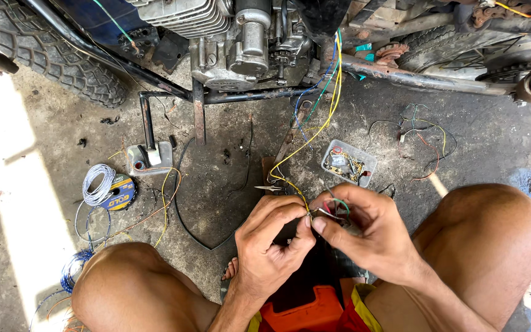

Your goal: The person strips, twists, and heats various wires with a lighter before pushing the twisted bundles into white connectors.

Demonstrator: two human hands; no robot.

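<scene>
My left hand [270, 243] pinches the end of a yellow wire [321, 123] between thumb and forefinger, low in the middle of the head view. My right hand [367, 230] meets it from the right and grips a small bundle of green, red and grey wires [337, 206]. The fingertips of both hands touch at the joint. The yellow wire rises from my fingers to the motorcycle engine [235, 43] at the top, alongside blue and green wires. My bare knees flank both hands.
A small clear plastic tray of parts [348, 162] lies on the concrete above my right hand. A white wire coil [96, 183] and a solder spool [120, 193] lie left. A tyre [44, 55] fills the top left. Loose wires [422, 138] lie right. An orange box [305, 310] sits between my legs.
</scene>
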